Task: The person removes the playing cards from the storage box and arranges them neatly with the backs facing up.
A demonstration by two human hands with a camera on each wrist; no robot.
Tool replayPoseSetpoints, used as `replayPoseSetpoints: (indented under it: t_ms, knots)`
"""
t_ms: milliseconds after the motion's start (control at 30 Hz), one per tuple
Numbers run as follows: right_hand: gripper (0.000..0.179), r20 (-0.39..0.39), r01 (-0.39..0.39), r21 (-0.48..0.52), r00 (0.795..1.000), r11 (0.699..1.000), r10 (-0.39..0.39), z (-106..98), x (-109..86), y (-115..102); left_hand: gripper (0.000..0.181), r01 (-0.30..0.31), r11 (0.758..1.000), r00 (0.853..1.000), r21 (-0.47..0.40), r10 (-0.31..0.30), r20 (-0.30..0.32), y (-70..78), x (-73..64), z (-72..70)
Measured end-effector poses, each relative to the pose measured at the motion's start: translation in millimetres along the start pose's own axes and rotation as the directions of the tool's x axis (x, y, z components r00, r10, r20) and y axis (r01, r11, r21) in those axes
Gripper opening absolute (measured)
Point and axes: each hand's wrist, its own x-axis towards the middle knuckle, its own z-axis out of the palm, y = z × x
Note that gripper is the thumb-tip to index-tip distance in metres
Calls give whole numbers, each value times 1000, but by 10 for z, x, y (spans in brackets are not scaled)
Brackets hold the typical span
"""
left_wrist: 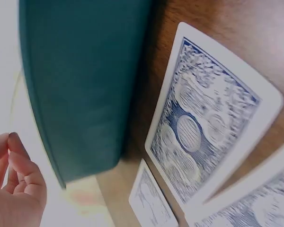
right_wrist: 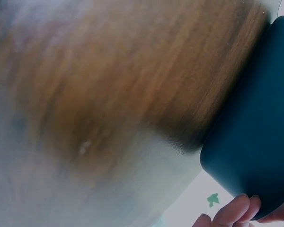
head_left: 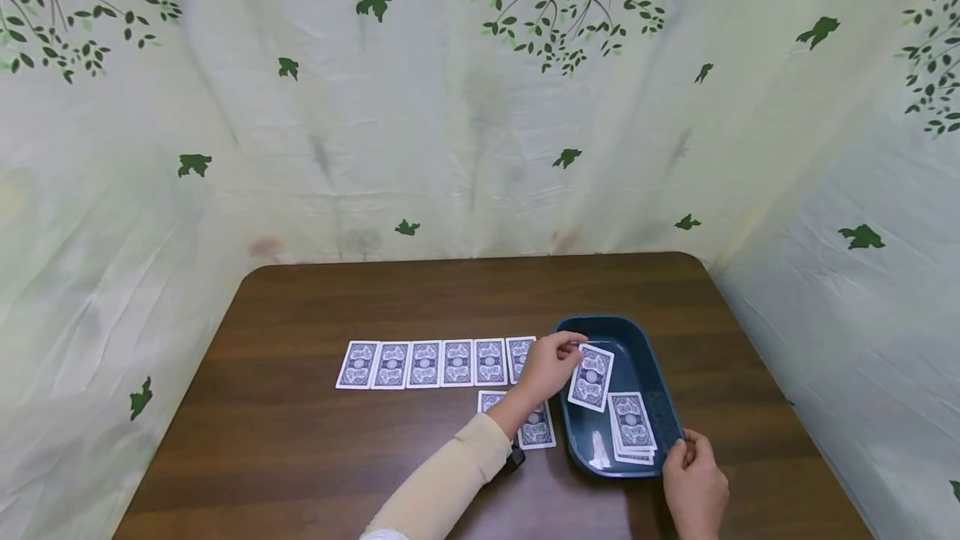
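Note:
My left hand (head_left: 551,367) reaches over the left rim of a dark blue tray (head_left: 643,361). Its thumb and fingertips pinch the top corner of a blue-and-white playing card (head_left: 591,378), back up and slanted over the tray's left half. In the left wrist view, the left hand (left_wrist: 19,189) shows thumb and fingertips together beyond the tray wall (left_wrist: 85,85); the pinched card is hidden there. My right hand (head_left: 696,482) grips the tray's near right corner, and its fingers (right_wrist: 236,210) curl at that corner in the right wrist view. Several cards (head_left: 632,423) lie loosely stacked in the tray's near right part.
A row of back-up playing cards (head_left: 424,364) runs across the brown table (head_left: 300,440) left of the tray. Nearer me, more cards (head_left: 537,427) lie partly under the left forearm (head_left: 457,473). A white curtain (head_left: 480,107) with a leaf print hangs behind the table.

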Motion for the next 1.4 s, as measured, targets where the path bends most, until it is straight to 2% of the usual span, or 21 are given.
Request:
replayPoseSetpoints:
  t_ms: [167, 267, 467, 667, 867, 1133, 1400]
  knots:
    - [25, 25, -33, -9, 999, 999, 33, -8, -19, 11, 22, 53, 998, 997, -36, -55, -60, -51, -183, -192]
    - [26, 32, -43, -13, 999, 999, 44, -4, -23, 18, 21, 55, 998, 992, -40, -59, -113, -95, -291, -295]
    - [26, 22, -50, -8, 998, 999, 51, -5, -15, 25, 19, 60, 997, 972, -44, -69, -226, -254, -493, -455]
    - [28, 32, -84, -17, 996, 996, 84, -21, -16, 16, 18, 106, 992, 961, -75, -121, -247, -430, -668, -561]
    - [28, 39, -81, -11, 996, 997, 82, -19, -27, 9, 17, 185, 980, 942, -71, -197, -270, -606, -829, -776]
    - [29, 37, -79, -10, 996, 997, 79, -3, -26, 17, 18, 221, 975, 928, 6, -209, -309, -779, -961, -1103]
    - [29, 58, -90, -22, 994, 996, 91, 22, -28, -1, 22, 303, 948, 896, 98, -248, -369, -807, -1061, -1236]
